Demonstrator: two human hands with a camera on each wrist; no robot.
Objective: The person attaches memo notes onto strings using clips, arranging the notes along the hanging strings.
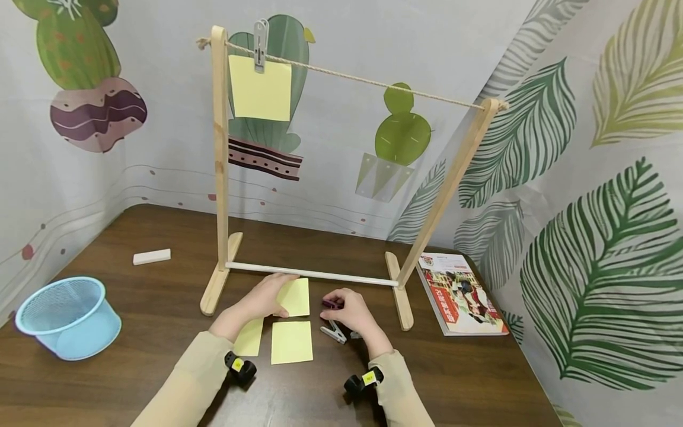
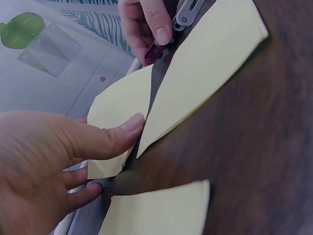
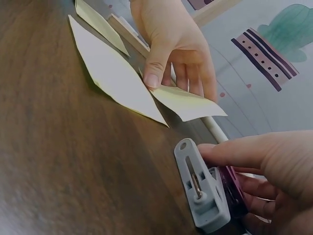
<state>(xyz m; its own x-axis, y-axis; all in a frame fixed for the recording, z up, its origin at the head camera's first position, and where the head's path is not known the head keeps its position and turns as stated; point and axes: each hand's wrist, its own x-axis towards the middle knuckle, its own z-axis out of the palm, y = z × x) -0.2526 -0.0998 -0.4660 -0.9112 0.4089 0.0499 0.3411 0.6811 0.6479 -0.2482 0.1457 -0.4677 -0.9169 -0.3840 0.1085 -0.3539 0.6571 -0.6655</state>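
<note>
My left hand [image 1: 262, 298] pinches a yellow paper note [image 1: 296, 298] by its left side, thumb on the near face and fingers behind, just above the table. Two more yellow notes lie close by: one nearer me [image 1: 291, 342], one partly under my left wrist [image 1: 249, 338]. To the right, my right hand [image 1: 352, 311] holds a dark purple clothes peg [image 3: 234, 188] between thumb and fingers. A grey clothes peg [image 3: 201, 188] lies beside it on the table. Another grey piece is mostly hidden by the right hand.
A wooden stand [image 1: 220, 148] with a rope [image 1: 347, 76] stands behind the hands. A grey peg [image 1: 260, 44] clips a yellow note [image 1: 261, 92] to the rope. A blue mesh basket [image 1: 101, 332] and white block [image 1: 152, 257] sit left; a book [image 1: 459, 296] lies right.
</note>
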